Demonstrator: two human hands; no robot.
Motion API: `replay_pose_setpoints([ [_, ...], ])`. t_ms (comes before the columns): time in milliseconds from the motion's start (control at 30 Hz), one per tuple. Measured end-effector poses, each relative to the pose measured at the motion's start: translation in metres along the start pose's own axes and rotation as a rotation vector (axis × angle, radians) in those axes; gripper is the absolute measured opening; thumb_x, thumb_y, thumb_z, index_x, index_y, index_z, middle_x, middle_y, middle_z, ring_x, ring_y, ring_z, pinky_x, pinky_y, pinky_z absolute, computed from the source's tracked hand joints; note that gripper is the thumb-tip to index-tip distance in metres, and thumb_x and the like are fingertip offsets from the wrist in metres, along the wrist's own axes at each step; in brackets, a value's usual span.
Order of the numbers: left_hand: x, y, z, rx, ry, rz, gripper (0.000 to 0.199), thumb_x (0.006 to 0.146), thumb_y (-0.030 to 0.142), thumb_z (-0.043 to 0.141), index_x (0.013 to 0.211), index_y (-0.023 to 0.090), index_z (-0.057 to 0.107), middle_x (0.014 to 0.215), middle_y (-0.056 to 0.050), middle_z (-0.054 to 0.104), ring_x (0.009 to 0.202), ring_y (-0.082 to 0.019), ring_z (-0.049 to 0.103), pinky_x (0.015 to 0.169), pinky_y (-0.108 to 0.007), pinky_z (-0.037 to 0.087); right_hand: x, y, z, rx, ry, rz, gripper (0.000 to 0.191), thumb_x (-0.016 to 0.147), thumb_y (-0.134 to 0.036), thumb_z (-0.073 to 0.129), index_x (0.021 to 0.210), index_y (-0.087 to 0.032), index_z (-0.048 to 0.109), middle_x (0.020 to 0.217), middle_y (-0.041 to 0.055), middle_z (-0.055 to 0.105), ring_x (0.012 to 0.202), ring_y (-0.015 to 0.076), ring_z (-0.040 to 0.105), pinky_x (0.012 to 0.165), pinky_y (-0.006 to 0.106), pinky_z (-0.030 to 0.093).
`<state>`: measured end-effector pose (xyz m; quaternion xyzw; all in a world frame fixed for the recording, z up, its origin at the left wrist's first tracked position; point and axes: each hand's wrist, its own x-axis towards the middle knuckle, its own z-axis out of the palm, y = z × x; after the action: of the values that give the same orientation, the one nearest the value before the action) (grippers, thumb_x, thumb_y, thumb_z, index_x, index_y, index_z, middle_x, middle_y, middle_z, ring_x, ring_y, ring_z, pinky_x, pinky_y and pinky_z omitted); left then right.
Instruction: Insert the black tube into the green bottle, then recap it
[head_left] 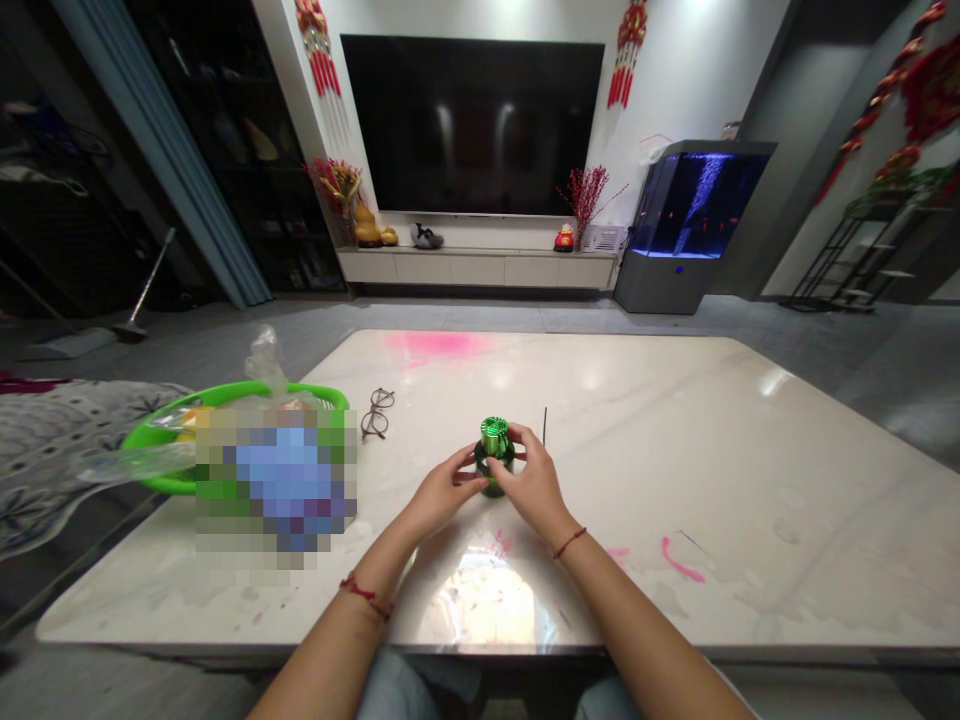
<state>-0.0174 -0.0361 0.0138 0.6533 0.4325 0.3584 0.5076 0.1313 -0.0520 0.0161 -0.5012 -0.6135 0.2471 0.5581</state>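
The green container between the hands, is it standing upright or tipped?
Upright: the green container shows its shiny top above its dark body, between the left hand and right hand.

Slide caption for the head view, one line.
Left hand and right hand grip a shiny green-topped container at a pale table, eyeglasses lying off to the left.

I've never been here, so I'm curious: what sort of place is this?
Probably a home living room: there's a large television above a low cabinet, with a lit aquarium to the right.

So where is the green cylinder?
In the head view, the green cylinder is just below centre, between left hand and right hand, right of the eyeglasses.
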Motion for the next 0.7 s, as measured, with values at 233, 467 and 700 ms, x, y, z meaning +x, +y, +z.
replay_pose_setpoints([
  [233,0.0001,-0.0002,0.0023,-0.008,0.017,-0.004,0.057,0.068,0.020,0.062,0.123,0.018,0.046,0.122,-0.011,0.054,0.098,-0.021,0.059,0.089,-0.040,0.046,-0.0020,-0.0068,0.0050,-0.063,0.071,0.003,0.039,0.067,-0.023,0.061,0.105,-0.021,0.052,0.102,0.0060,0.059,0.097,0.0220,0.053,0.087,0.039,0.044],
  [467,-0.0008,0.0029,0.0031,0.014,0.024,-0.021,0.057,0.068,0.023,0.062,0.123,0.020,0.046,0.123,-0.011,0.053,0.096,-0.022,0.060,0.087,-0.042,0.047,-0.0016,-0.0069,0.0053,-0.082,0.079,-0.013,0.038,0.068,-0.023,0.060,0.106,-0.021,0.052,0.101,0.0061,0.059,0.097,0.0220,0.053,0.087,0.039,0.044],
  [700,0.0001,0.0002,0.0021,0.011,0.021,-0.019,0.057,0.067,0.022,0.063,0.122,0.020,0.046,0.122,-0.010,0.054,0.094,-0.021,0.061,0.088,-0.042,0.047,-0.0010,-0.0039,0.0039,-0.068,0.052,-0.010,0.040,0.069,-0.023,0.060,0.108,-0.022,0.051,0.103,0.0059,0.058,0.098,0.0223,0.053,0.087,0.039,0.044],
])
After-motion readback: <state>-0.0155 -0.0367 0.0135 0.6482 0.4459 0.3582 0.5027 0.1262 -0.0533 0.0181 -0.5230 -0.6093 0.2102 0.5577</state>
